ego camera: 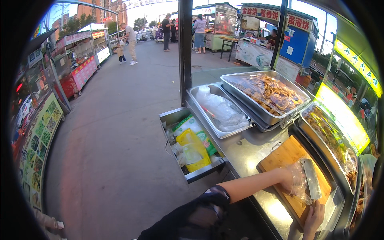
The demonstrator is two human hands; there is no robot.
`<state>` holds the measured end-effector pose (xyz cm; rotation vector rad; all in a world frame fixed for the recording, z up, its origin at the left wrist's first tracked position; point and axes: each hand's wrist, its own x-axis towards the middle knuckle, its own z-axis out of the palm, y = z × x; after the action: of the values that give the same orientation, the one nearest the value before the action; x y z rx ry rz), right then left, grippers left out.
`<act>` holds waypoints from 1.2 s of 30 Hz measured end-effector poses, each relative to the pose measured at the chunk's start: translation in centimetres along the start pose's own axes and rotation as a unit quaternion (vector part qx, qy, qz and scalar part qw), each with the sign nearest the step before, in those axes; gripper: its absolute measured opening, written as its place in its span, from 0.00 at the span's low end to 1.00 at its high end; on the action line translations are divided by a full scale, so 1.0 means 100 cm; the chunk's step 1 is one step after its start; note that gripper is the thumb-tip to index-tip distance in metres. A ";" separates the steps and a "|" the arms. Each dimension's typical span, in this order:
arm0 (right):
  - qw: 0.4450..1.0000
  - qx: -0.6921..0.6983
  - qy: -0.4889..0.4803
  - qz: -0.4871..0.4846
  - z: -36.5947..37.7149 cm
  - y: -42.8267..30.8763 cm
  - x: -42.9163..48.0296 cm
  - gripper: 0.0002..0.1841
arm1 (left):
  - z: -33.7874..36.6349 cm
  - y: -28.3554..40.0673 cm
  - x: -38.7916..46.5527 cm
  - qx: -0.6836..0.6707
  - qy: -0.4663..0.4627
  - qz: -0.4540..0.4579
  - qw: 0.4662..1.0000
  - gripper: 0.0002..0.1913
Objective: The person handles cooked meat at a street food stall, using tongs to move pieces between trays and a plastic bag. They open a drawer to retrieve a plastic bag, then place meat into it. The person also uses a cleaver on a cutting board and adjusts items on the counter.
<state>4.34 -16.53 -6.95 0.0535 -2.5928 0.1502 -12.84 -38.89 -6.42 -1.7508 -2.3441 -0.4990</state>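
A cleaver (312, 179) with a broad metal blade lies over a wooden cutting board (285, 152). My right hand (315, 214), bare, is at the handle end of the cleaver, its fingers around the handle, which is mostly hidden. Clear thin plastic, a glove or a bag, covers my left hand (294, 181). That hand rests low over the board, close beside the blade. Whether anything is under its fingers is hidden. Beneath the board's right edge sits a clear plastic tray or lid (335, 207).
Film-covered metal trays of cooked food (265, 115) (333, 141) border the steel counter (240, 150). Another metal tray (220, 133) holds white cups in plastic. An open drawer (207, 171) with bags juts left. A dark post (185, 54) stands beyond; people and stalls line the street.
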 end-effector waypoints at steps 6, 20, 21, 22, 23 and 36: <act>0.999 0.032 0.014 0.004 0.002 -0.005 -0.010 0.20 | 0.013 -0.001 -0.024 -0.132 0.111 0.035 0.984 0.27; 0.986 0.142 0.018 -0.081 -0.044 -0.076 -0.140 0.03 | -0.026 0.037 -0.134 -0.200 0.348 -0.084 0.912 0.02; 0.988 0.145 0.005 -0.048 -0.046 -0.076 -0.141 0.02 | -0.023 0.036 -0.136 -0.213 0.379 -0.085 0.896 0.03; 0.989 0.148 -0.007 -0.014 -0.047 -0.075 -0.141 0.03 | -0.021 0.034 -0.138 -0.204 0.390 -0.103 0.892 0.05; 0.988 0.150 -0.019 0.021 -0.048 -0.073 -0.142 0.04 | -0.018 0.031 -0.139 -0.196 0.399 -0.121 0.887 0.06; 0.915 0.403 -0.002 -0.008 -0.006 -0.088 -0.077 0.06 | -0.006 0.021 -0.134 -0.344 0.314 -0.348 0.813 0.15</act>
<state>11.77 -25.09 -9.60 0.3691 -2.3510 1.1968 -6.89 -50.58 -9.97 -0.5486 -2.3033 -1.8859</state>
